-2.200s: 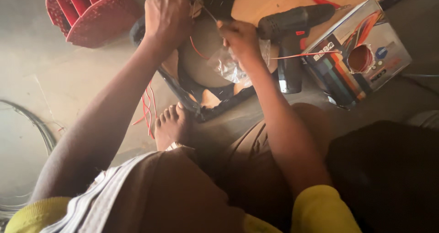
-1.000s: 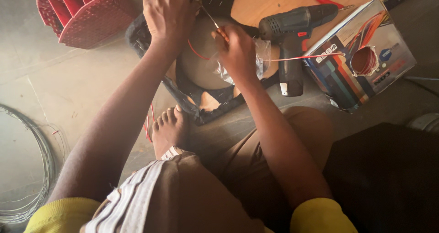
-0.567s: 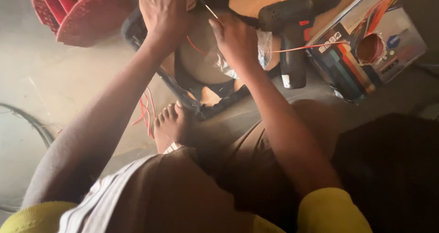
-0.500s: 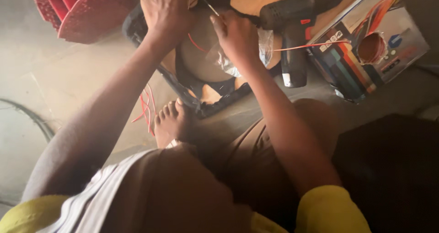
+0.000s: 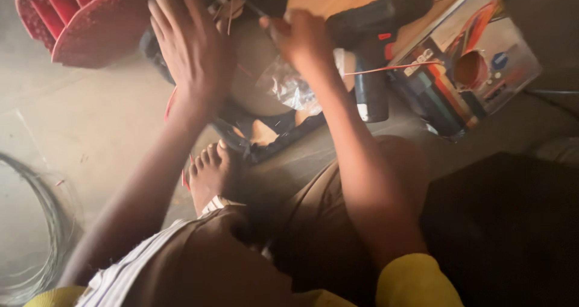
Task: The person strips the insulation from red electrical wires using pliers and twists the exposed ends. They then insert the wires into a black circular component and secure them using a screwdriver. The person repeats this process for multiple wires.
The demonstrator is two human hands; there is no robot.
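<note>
My left hand [image 5: 190, 44] lies spread with fingers apart on a dark rounded object [image 5: 256, 66] on the floor in front of me. My right hand [image 5: 301, 35] is closed around a thin tool [image 5: 253, 6] whose tip points up-left toward a dark part at the top of that object. A thin red wire [image 5: 386, 69] runs from near my right hand toward the box. A crumpled clear plastic bag [image 5: 289, 90] lies just below my right wrist. My bare foot [image 5: 211, 171] rests beside the object.
A cordless drill [image 5: 371, 53] lies right of my right hand. An open cardboard box [image 5: 464, 66] with tools and a roll stands further right. A red plastic stool [image 5: 72, 17] is at top left. A coil of grey wire [image 5: 42, 222] lies at the left.
The view has shifted slightly. My right hand with the tool has moved up toward the top of the dark object, and my left hand has slid a little lower and spread flat.
</note>
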